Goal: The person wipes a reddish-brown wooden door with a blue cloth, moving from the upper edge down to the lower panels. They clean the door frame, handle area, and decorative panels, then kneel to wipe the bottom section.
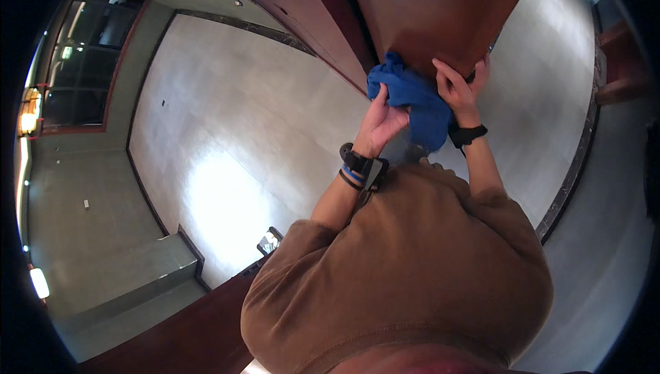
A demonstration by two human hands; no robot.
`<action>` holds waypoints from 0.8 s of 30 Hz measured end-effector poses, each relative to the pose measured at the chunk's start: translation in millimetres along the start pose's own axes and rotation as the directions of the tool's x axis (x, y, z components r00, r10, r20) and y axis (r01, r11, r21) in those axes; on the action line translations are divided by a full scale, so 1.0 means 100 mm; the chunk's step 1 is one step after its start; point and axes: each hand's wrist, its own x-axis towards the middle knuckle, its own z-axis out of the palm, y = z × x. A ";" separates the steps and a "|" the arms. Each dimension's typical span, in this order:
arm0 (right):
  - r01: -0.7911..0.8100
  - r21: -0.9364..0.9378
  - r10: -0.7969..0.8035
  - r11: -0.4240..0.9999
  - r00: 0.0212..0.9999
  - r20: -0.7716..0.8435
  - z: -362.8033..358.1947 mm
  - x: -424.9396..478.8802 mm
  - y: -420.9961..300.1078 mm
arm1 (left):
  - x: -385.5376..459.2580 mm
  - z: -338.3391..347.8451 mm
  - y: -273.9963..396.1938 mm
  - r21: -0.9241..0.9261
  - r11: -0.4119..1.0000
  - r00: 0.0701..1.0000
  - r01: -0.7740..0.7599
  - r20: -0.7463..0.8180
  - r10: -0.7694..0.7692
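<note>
A bunched blue cloth [420, 100] is in my left hand [384, 121], pressed near the edge of a glossy brown wooden door [433, 8]. Part of the cloth hangs down beside my wrist. My right hand [459, 88] grips the door's edge on the right, with fingers on both sides of it. Where the cloth meets the wood, my left fingertips are partly hidden. Both wrists wear black bands.
A reddish-brown door frame [309, 18] stands left of the door. Grey floor [247, 95] with a bright reflection spreads to the left. A window [93, 59] is in the far wall. Behind me on the left runs a dark red wooden surface [180, 322].
</note>
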 end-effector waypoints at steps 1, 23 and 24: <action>0.006 0.001 -0.006 1.000 1.000 0.002 -0.01 0.00 0.00 | 0.03 -0.04 -0.01 0.040 0.998 0.998 -0.051 0.041 0.049; -0.007 0.044 0.007 0.999 1.000 0.012 -0.01 -0.02 -0.06 | 0.78 -0.73 0.14 0.697 0.522 0.590 -0.491 -0.175 0.788; -0.004 0.037 0.004 0.999 1.000 0.012 0.00 0.02 -0.05 | 0.82 -0.72 0.17 0.569 0.662 0.666 -0.488 -0.248 0.704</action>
